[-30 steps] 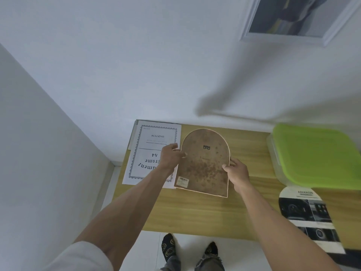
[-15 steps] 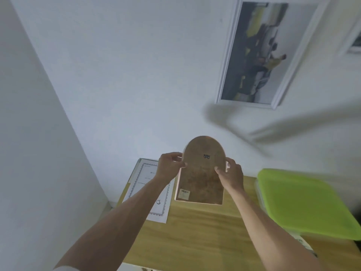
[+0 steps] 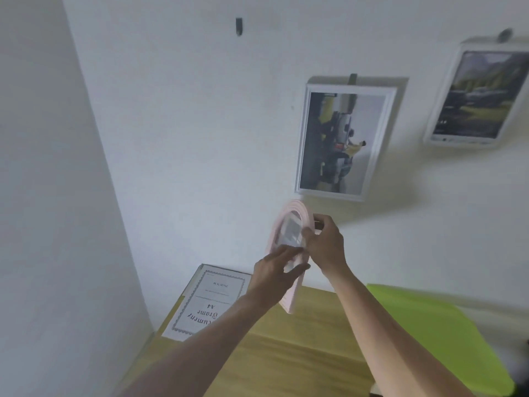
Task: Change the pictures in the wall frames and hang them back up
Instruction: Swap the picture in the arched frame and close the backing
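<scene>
I hold a pink arched picture frame [image 3: 286, 224] upright in the air above the wooden table [image 3: 300, 353], its front turned partly toward me. My right hand [image 3: 325, 243] grips its right edge near the top. My left hand [image 3: 276, 272] holds the frame's lower part, fingers across the front and the thumb beneath. An empty dark wall hook [image 3: 239, 25] sits high on the wall at the upper left. A white rectangular frame [image 3: 343, 138] and a second white frame [image 3: 478, 98] hang on the wall to the right.
A document frame with a bordered certificate sheet [image 3: 210, 302] lies at the table's left end. A lime-green lidded box [image 3: 435, 336] stands on the table's right side. A side wall closes in on the left.
The arched frame has risen from the table and turned, so its pink front shows instead of the brown back. My view has tilted up, bringing the hook and second frame into sight.
</scene>
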### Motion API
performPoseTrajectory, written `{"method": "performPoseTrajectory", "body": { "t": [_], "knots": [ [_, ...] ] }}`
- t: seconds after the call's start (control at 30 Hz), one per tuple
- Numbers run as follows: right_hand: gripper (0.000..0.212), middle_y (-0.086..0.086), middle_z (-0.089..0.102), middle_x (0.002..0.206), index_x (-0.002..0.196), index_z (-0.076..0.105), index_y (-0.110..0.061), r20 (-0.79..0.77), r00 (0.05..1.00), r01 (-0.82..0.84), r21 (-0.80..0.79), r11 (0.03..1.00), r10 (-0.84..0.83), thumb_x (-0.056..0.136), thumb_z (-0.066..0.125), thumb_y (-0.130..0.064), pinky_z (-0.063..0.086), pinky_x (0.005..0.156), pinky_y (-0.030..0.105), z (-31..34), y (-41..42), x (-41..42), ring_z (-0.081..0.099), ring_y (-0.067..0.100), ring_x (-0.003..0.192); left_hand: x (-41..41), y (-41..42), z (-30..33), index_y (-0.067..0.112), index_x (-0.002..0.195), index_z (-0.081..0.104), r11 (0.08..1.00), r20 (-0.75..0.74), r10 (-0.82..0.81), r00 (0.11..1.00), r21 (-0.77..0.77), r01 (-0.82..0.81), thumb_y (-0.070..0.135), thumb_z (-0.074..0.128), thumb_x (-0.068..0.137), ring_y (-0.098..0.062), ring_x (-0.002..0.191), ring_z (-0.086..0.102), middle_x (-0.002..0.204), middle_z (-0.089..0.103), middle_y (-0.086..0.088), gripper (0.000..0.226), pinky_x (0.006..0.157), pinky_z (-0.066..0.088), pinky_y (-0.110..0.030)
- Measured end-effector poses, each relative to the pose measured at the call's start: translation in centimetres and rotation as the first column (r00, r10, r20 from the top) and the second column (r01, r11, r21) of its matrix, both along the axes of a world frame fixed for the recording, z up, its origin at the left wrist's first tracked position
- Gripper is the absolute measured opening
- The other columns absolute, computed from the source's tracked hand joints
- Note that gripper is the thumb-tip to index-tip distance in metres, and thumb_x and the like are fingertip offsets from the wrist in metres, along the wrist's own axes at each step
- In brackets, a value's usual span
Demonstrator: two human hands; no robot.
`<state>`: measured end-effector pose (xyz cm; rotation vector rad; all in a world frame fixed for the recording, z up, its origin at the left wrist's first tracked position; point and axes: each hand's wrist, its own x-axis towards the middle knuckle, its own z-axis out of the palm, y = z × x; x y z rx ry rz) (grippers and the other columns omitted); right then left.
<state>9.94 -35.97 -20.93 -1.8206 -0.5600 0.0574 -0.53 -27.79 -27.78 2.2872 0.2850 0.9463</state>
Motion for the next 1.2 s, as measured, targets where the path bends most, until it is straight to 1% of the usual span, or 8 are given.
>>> {"method": "performPoseTrajectory", "body": {
  "t": [0.1,0.23,0.3,0.37,0.5,0.7,0.8,1.2],
  "knots": [
    [0.025,-0.007,0.065,0.106,0.115,0.062,-0.017,0.046,0.998,-0.039,0.060,0.997,0.036,0.090,0.066,-0.020,0.046,0.068,0.013,1.6,-1.1,0.3,0.062,0.013,0.096,-0.5,0.7,0.9,0.034,0.129,0.057,0.994,0.091,0.045,0.995,0.100,-0.054,0.052,0.059,0.091,-0.008,0.096,0.067,0.125,0.061,0.016,0.042,0.076,0.058,-0.030],
    [0.026,-0.008,0.067,0.106,0.113,0.065,-0.024,-0.042,0.992,-0.111,0.142,0.984,0.118,0.088,0.071,-0.028,0.059,0.084,0.038,4.0,-1.2,1.2,0.065,0.018,0.099,-0.5,5.3,4.2,0.022,0.141,0.043,0.960,0.137,0.270,0.953,0.039,-0.277,0.040,0.057,0.094,-0.020,0.119,0.052,0.138,0.048,-0.002,0.052,0.097,0.050,-0.041],
    [0.024,-0.006,0.069,0.105,0.111,0.067,-0.024,-0.051,0.988,-0.133,0.185,0.974,0.145,0.088,0.072,-0.027,0.057,0.083,0.039,5.2,-0.7,1.6,0.065,0.019,0.100,-0.4,8.0,7.0,0.015,0.146,0.037,0.943,0.050,0.331,0.942,-0.043,-0.329,0.036,0.055,0.096,-0.027,0.126,0.046,0.142,0.044,-0.009,0.057,0.103,0.043,-0.045],
    [0.022,-0.005,0.069,0.106,0.111,0.068,-0.022,-0.029,0.985,-0.160,0.214,0.964,0.170,0.090,0.070,-0.027,0.052,0.074,0.029,6.6,0.0,1.9,0.064,0.018,0.101,-0.7,10.4,10.1,0.015,0.142,0.043,0.947,-0.021,0.268,0.963,-0.180,-0.268,0.037,0.050,0.099,-0.025,0.118,0.054,0.134,0.054,-0.009,0.048,0.097,0.046,-0.040],
    [0.026,-0.008,0.069,0.107,0.116,0.067,-0.023,0.058,0.982,-0.190,0.224,0.956,0.182,0.093,0.066,-0.035,0.045,0.073,0.021,9.6,2.3,2.6,0.063,0.013,0.102,-1.4,14.7,14.9,0.020,0.100,0.067,0.964,0.053,0.146,0.988,-0.231,-0.130,0.034,0.056,0.096,-0.015,0.073,0.061,0.086,0.070,0.001,0.019,0.070,0.047,-0.033],
    [0.044,-0.015,0.058,0.120,0.138,0.051,-0.029,0.353,0.929,-0.127,0.022,0.992,0.111,0.098,0.056,-0.044,0.042,0.071,0.011,14.8,8.0,4.2,0.058,0.007,0.100,0.3,20.9,20.9,0.023,0.100,0.069,0.954,0.103,0.177,0.979,-0.262,-0.145,0.040,0.069,0.087,-0.015,0.083,0.066,0.089,0.070,0.009,0.021,0.074,0.050,-0.028],
    [0.054,-0.010,0.058,0.127,0.145,0.042,-0.028,0.372,0.918,-0.130,-0.038,0.991,0.134,0.095,0.063,-0.033,0.045,0.083,0.023,18.3,11.4,4.9,0.060,0.012,0.106,1.5,23.9,24.3,0.023,0.103,0.066,0.960,0.146,0.203,0.968,-0.224,-0.168,0.038,0.068,0.088,-0.014,0.080,0.064,0.084,0.068,0.009,0.021,0.068,0.048,-0.025],
    [0.042,0.002,0.066,0.112,0.130,0.051,-0.020,0.535,0.845,-0.032,0.031,0.999,0.011,0.090,0.063,-0.013,0.039,0.080,0.024,27.7,22.5,9.0,0.061,0.019,0.103,6.8,34.3,33.2,0.019,0.120,0.062,0.947,0.213,0.311,0.926,0.015,-0.322,0.035,0.056,0.094,-0.027,0.092,0.064,0.105,0.070,-0.005,0.032,0.080,0.050,-0.033]
  ]
}}
